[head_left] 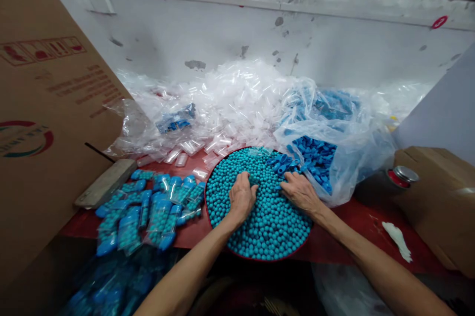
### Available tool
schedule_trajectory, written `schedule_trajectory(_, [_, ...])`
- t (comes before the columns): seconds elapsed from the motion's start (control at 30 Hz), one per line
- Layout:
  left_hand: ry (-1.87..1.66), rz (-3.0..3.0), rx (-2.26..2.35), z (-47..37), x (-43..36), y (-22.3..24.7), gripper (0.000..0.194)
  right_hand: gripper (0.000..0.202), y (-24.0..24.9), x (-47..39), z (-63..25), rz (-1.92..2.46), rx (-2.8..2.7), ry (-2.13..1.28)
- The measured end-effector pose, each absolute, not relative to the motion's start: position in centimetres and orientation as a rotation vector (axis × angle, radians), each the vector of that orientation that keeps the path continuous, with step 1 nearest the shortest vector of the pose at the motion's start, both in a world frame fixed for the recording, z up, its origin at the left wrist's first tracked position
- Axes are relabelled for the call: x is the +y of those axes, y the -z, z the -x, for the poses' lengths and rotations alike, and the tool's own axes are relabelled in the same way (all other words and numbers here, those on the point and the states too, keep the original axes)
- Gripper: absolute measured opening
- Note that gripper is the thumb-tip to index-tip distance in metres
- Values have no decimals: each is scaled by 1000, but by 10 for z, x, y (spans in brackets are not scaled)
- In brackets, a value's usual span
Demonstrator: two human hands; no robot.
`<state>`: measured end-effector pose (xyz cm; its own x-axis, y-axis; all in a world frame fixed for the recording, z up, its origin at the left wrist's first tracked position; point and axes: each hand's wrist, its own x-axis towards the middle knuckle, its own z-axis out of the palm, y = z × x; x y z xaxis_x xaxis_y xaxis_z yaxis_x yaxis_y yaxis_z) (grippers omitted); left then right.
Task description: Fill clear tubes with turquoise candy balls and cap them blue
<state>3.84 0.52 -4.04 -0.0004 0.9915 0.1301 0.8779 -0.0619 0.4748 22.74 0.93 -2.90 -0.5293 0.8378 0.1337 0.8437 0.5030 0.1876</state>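
A round red-rimmed tray [208, 207] holds a heap of turquoise beads [267, 232]. My left hand [243, 195] is over the middle of the beads, fingers curled down and thumb to the right; whatever they grip is hidden. At the tray's right side, my right hand [300, 191] has its fingers bent together over a blue plastic cap [278, 187], mostly covered by the fingertips. Loose blue caps [284, 162] lie on the beads just beyond that hand, spilling from an opened clear plastic bag [345, 158] full of them.
Filled clear containers with blue ends [159, 214] are piled left of the tray. Behind it rises a heap of empty clear containers [237, 103]. A large carton [48, 83] stands left, beside a grey block [106, 182]. A lidded canister [404, 175] and smaller carton [438, 197] stand right.
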Motion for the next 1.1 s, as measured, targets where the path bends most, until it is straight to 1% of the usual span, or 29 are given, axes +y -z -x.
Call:
schedule_trajectory(0.1, [-573, -2032, 1993, -39, 9, 38, 34, 15, 31, 5, -211, 1473, -2662, 331])
schedule_trajectory(0.23, [-533, -2058, 1931, -40, 11, 38, 32, 20, 36, 1, -203, 1403, -2702, 289])
schedule_trajectory(0.33, [-546, -2038, 1884, -40, 11, 40, 30, 25, 38, 1, -208, 1485, -2667, 212])
schedule_trajectory(0.43, [-541, -2020, 1857, -39, 11, 42, 21, 32, 43, 6, -214, 1585, -2550, -103])
schedule_trajectory(0.53, [-582, -2030, 1799, -36, 11, 41, 18, 36, 46, 14, -216, 1550, -2364, -463])
schedule_trajectory(0.77, [-631, -1985, 1643, -21, 6, 36, 24, 46, 29, 25, -222, 1582, -1846, -920])
schedule_trajectory(0.83, [-631, -1966, 1587, -19, 6, 38, 26, 50, 22, 22, -228, 1506, -1894, -859])
schedule_trajectory(1.0, [-667, -1918, 1459, -16, 10, 45, 27, 57, 16, 5, -233, 1342, -2529, -335])
schedule_trajectory(1.07, [-689, -1883, 1388, -14, 12, 47, 27, 52, 16, 1, -227, 1301, -2729, -176])
schedule_trajectory(1.1, [-706, -1859, 1355, -13, 14, 48, 27, 45, 16, 0, -222, 1276, -2790, -109])
